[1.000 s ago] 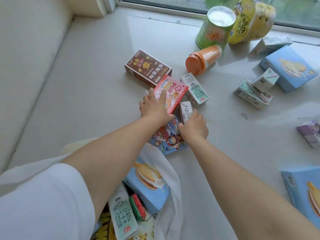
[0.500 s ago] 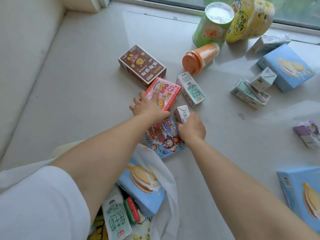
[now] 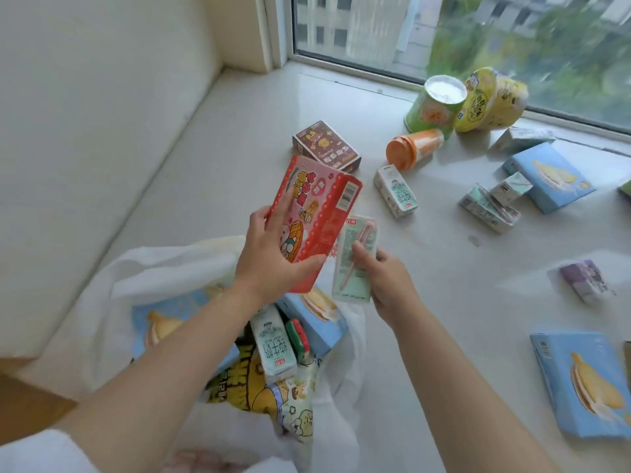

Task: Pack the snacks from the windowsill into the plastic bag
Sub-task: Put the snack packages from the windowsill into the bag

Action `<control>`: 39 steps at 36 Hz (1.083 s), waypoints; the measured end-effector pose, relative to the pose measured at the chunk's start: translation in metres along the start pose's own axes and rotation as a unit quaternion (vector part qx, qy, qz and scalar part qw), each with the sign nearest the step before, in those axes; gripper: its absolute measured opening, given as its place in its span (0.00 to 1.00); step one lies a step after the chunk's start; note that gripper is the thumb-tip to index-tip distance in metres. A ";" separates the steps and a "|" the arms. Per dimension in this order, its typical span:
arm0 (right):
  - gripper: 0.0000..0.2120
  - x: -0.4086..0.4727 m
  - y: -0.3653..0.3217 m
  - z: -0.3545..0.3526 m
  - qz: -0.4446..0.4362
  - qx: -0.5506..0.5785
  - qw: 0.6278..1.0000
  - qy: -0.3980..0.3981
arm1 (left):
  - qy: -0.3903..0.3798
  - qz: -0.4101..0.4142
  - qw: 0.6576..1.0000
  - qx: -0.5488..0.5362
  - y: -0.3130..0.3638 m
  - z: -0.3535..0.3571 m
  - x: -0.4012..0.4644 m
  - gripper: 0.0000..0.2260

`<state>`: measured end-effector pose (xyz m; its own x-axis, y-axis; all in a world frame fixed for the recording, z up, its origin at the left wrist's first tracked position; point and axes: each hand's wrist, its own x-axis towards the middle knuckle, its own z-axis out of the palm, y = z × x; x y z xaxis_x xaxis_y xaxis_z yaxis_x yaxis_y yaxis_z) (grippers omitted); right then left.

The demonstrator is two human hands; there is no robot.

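Home, most likely an upper-floor apartment: a deep pale stone windowsill (image 3: 239, 138) sits in a bay recess with plain cream walls (image 3: 102, 80) and a white-framed window (image 3: 375, 32), through which other residential blocks and treetops show from above. Consumer snacks are scattered loose on the sill with no shelving, e.g. a brown biscuit box (image 3: 326, 146), small milk cartons (image 3: 396, 191), a green cup (image 3: 433, 104) and blue cake boxes (image 3: 549, 177). More of them are heaped in a thin white plastic bag (image 3: 164, 268) at the near edge.
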<state>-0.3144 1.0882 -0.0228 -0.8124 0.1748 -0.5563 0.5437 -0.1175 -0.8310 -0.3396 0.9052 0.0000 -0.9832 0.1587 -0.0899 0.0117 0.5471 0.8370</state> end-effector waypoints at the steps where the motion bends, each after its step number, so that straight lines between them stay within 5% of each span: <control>1: 0.07 -0.007 0.006 0.008 0.013 0.011 1.000 -0.018 | 0.005 0.001 1.000 0.005 -0.006 -0.007 -0.015 0.45; 6: 0.08 -0.038 0.036 0.040 0.021 -0.014 0.999 -0.045 | -0.022 0.025 0.993 0.112 -0.044 -0.030 -0.074 0.43; 11: 0.05 -0.057 0.055 0.051 0.038 -0.038 0.999 -0.001 | -0.107 0.056 0.959 0.255 -0.070 -0.045 -0.109 0.41; 16: 0.14 -0.066 0.068 0.045 0.023 -0.099 0.992 0.074 | -0.141 0.049 0.927 0.345 -0.088 -0.057 -0.120 0.39; 23: 0.11 -0.080 0.072 0.041 -0.071 -0.197 0.970 0.127 | -0.091 -0.050 0.896 0.432 -0.084 -0.043 -0.097 0.34; 29: 0.07 -0.097 0.073 0.058 -0.041 -0.109 0.993 -0.008 | -0.097 -0.086 0.902 0.412 -0.085 -0.035 -0.088 0.35; 34: 0.09 -0.106 0.095 0.081 -0.024 -0.111 0.990 -0.083 | -0.092 -0.089 0.920 0.372 -0.087 -0.042 -0.087 0.23; 37: 0.11 -0.110 0.106 0.089 -0.077 -0.241 0.966 -0.045 | -0.095 -0.098 0.912 0.386 -0.082 -0.041 -0.090 0.23; 39: 0.18 -0.112 0.113 0.087 -0.084 -0.413 0.907 -0.022 | -0.104 -0.100 0.903 0.405 -0.080 -0.039 -0.090 0.26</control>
<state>-0.1801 0.9700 -0.0539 -0.8960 0.0805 -0.4368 0.3691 0.6820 -0.6314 -0.2587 0.8150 -0.0380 -0.9263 0.0946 -0.3648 0.0496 0.9902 0.1307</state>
